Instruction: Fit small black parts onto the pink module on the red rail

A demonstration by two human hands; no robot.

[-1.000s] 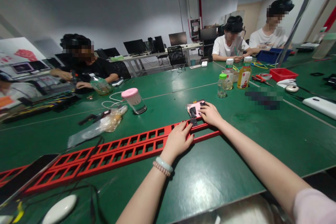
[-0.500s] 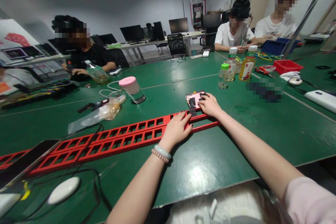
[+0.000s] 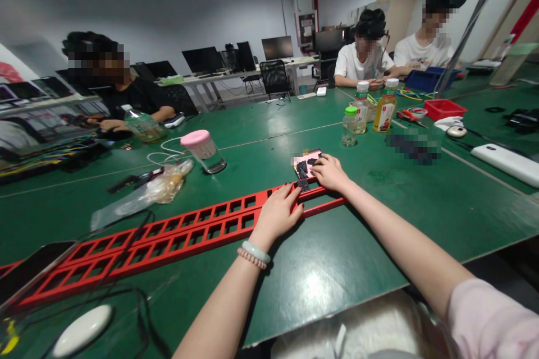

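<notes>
Black pieces [image 3: 302, 169] lie beyond the red frame [image 3: 189, 228], nearer my right hand [image 3: 332, 173], whose grip I cannot tell, than my spread left hand [image 3: 274, 214].

The table [image 3: 370, 224] is green. The rack [image 3: 177, 234] across the lower left is red; near the centre, black pieces [image 3: 302, 169] show against a pink tray [image 3: 309, 157]. The jar lid [image 3: 195, 138] is pink, one bottle cap [image 3: 351, 110] green, an upper-right bin [image 3: 429, 79] blue.
</notes>
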